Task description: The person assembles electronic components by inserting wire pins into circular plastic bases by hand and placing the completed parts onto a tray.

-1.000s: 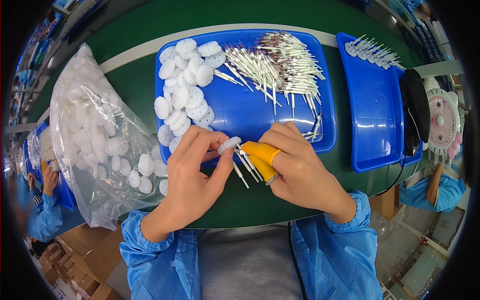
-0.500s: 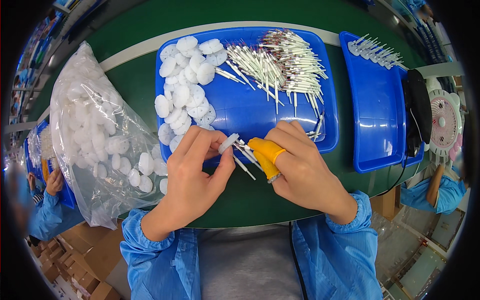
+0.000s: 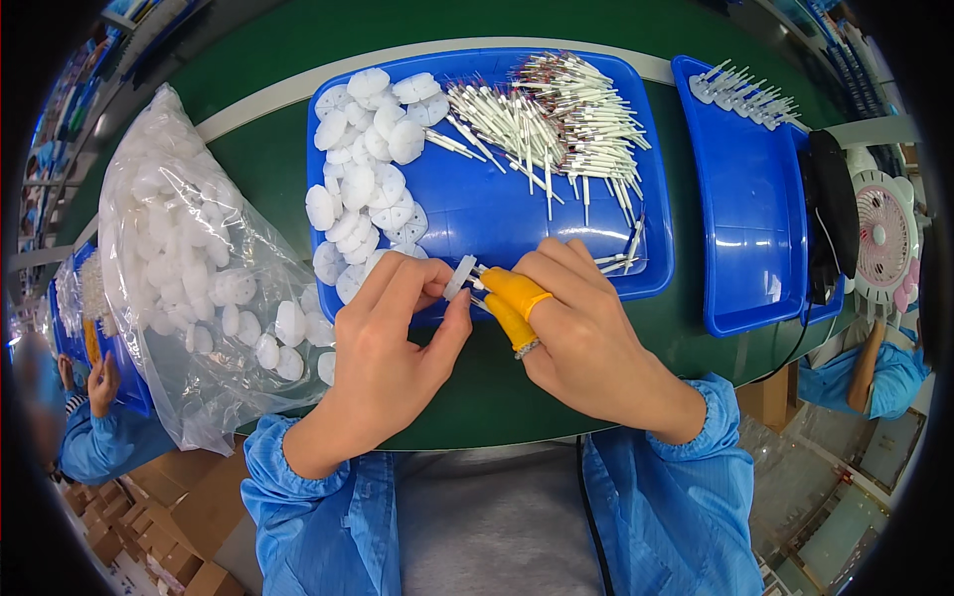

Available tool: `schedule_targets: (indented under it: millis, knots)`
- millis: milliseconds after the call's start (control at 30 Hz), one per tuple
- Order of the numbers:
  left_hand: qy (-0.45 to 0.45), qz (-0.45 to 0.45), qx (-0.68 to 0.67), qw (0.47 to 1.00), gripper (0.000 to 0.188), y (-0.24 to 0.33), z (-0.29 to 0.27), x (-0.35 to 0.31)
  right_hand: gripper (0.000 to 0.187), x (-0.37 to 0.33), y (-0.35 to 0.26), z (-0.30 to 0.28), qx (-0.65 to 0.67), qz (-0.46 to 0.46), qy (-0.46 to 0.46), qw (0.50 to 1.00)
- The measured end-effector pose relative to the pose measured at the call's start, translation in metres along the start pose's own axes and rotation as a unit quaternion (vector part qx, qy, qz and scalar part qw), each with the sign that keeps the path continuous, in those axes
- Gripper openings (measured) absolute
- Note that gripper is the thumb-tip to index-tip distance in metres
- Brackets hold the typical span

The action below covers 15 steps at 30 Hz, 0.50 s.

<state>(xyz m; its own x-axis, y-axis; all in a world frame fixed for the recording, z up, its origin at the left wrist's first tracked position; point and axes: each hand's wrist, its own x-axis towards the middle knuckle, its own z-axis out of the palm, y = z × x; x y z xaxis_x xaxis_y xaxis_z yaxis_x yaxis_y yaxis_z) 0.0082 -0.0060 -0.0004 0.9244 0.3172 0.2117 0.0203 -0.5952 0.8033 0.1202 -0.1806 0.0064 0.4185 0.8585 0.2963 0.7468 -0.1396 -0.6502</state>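
Observation:
Between its thumb and fingers, my left hand (image 3: 390, 343) holds a white plastic disc (image 3: 458, 278) on edge. My right hand (image 3: 586, 343), with yellow finger covers (image 3: 519, 294) on two fingers, pinches a thin white rod (image 3: 478, 284) against the disc's right face. The fingers partly hide this rod, and I cannot tell how many rods meet the disc. Both hands are just in front of a blue tray (image 3: 477, 214). White slotted discs (image 3: 360, 186) are piled on the tray's left side, and many thin white rods with dark reddish ends (image 3: 556, 129) lie on its right.
A clear plastic bag of white discs (image 3: 179, 258) lies at the left. On the right, a second blue tray (image 3: 755, 258) holds discs fitted with rods (image 3: 745, 96). Beyond it are a black object (image 3: 827, 214) and a small fan (image 3: 879, 233). Other people work at both sides.
My right fingers have moved left, closer to the disc, and the long white rods that stuck out below are now mostly hidden. The disc has tipped more upright in my left hand.

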Motion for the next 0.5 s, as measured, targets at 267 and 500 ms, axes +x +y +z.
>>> schedule_targets:
  millis: [267,500]
  knots:
    - [-0.01,0.026,0.022,0.999,0.021,-0.002,-0.002,-0.002,0.042,-0.005,-0.002,0.015,0.035,0.001,0.077,0.996]
    - [-0.029,0.028,0.046,0.998,0.023,0.006,-0.005,-0.008,0.044,-0.006,-0.005,0.023,0.035,-0.02,0.136,0.99]
